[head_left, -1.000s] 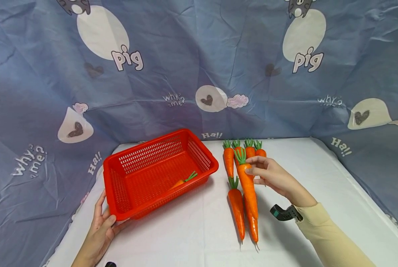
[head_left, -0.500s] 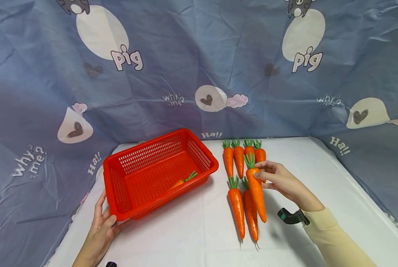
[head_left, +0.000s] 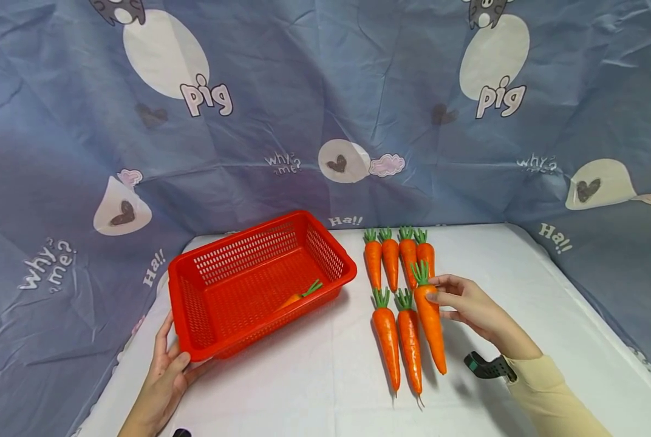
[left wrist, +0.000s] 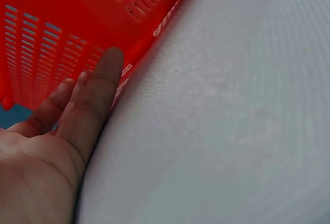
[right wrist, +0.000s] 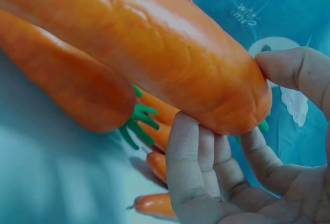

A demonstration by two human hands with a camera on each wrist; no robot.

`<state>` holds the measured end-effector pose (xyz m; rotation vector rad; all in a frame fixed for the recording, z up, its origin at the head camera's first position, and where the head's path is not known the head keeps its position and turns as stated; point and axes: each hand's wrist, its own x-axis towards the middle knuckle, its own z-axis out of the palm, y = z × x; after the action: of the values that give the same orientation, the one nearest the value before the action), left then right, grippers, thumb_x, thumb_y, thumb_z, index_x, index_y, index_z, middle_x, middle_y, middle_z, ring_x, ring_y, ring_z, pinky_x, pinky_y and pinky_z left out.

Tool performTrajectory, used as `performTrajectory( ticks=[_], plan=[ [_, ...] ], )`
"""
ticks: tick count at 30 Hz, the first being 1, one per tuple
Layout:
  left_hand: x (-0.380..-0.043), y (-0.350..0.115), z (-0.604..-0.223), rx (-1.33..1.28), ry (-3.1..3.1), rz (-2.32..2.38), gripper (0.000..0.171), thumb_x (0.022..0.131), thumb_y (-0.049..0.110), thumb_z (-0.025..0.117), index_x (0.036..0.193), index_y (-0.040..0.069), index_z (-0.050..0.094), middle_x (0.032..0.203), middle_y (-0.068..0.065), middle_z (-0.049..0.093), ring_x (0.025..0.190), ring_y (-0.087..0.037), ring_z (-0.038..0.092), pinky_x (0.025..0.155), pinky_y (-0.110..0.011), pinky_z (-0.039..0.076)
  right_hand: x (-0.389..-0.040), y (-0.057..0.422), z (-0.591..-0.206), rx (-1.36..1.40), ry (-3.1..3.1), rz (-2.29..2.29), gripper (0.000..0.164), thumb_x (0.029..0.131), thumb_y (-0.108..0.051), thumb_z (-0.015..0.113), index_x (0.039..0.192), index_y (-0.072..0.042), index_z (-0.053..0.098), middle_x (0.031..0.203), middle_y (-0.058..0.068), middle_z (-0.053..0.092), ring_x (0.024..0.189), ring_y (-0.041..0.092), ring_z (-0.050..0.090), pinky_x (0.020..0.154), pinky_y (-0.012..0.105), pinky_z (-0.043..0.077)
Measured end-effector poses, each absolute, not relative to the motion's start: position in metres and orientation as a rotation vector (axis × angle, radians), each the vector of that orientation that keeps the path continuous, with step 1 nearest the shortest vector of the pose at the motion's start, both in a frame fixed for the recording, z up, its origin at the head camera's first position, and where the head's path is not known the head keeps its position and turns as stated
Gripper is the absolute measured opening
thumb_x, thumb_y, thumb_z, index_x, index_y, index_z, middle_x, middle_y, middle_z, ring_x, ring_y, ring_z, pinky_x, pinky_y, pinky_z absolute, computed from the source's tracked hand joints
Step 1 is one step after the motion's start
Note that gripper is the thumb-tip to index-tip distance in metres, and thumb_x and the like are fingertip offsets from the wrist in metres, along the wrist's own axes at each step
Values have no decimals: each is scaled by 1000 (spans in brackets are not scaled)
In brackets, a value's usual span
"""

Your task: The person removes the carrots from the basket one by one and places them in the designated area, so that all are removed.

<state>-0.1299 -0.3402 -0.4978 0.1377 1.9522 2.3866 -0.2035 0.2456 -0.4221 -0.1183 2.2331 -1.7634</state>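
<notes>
My right hand [head_left: 475,306] holds an orange carrot [head_left: 432,325] near its green-topped end, the thumb on one side and fingers on the other. In the right wrist view the held carrot [right wrist: 175,49] fills the top, above another carrot [right wrist: 77,85]. Two carrots lie side by side on the white table, left of the held one. My left hand [head_left: 161,379] is at the near left corner of a red perforated basket [head_left: 249,297]. In the left wrist view its extended fingers rest along the basket wall [left wrist: 77,33]. Inside the basket lies a carrot [head_left: 291,300], partly hidden by the front wall.
Behind the two near carrots, several more carrots [head_left: 391,264] lie in a row, green tops toward the back. A blue printed cloth [head_left: 260,133] hangs behind the white-covered table [head_left: 528,273]. A dark band [head_left: 489,367] is around my right wrist.
My right hand has carried the carrot rightward and nearer, from over the two near carrots to beside them. The left hand and basket have stayed in place.
</notes>
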Motion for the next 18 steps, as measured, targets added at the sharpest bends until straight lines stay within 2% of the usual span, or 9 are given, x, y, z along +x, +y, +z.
performTrajectory(
  ticks=[8, 18],
  plan=[
    [-130, -341, -499, 140, 1951, 2393, 76, 114, 15, 42, 169, 48, 1, 159, 19, 48, 129, -9, 69, 96, -34, 64, -197, 253, -436, -68, 2229, -1772, 52, 104, -19, 65, 144, 9, 47, 119, 1, 65, 101, 9, 67, 86, 29, 61],
    [-130, -340, -500, 153, 1943, 2395, 76, 114, 17, 42, 169, 48, 1, 160, 18, 48, 127, -9, 70, 96, -35, 64, -193, 259, -453, -53, 2213, -1764, 54, 102, -18, 66, 143, 12, 46, 121, 6, 64, 101, 12, 69, 89, 33, 62]
  ],
)
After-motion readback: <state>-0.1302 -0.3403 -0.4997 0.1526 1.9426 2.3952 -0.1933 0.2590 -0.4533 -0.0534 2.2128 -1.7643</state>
